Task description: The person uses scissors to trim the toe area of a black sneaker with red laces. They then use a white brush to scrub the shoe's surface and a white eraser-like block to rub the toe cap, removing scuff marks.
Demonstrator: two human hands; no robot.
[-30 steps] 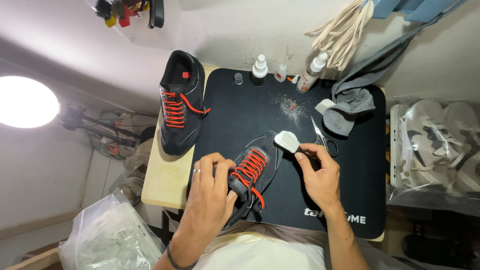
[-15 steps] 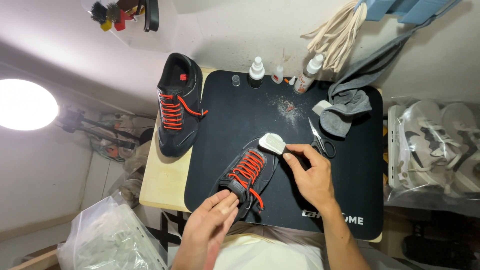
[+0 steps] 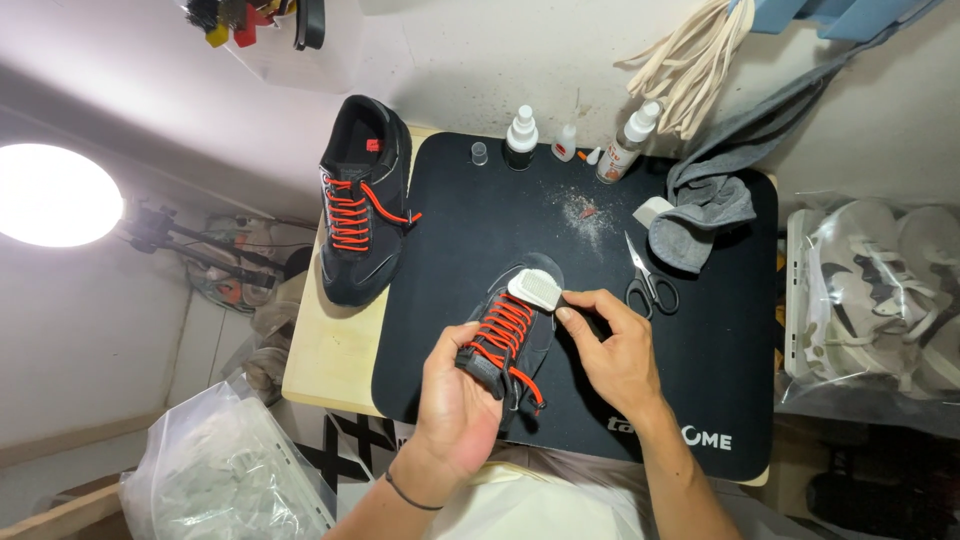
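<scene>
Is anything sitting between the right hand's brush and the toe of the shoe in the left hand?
Nothing visible does. The right hand has the white brush right at the toe of the black shoe, which the left hand grips at the heel end. The scissors lie off to the right on the black mat.

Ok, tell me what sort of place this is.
Probably a small shoe-cleaning workbench: a black work mat carries bottles and scissors, while the left hand holds a black shoe and the right hand brushes it.
</scene>
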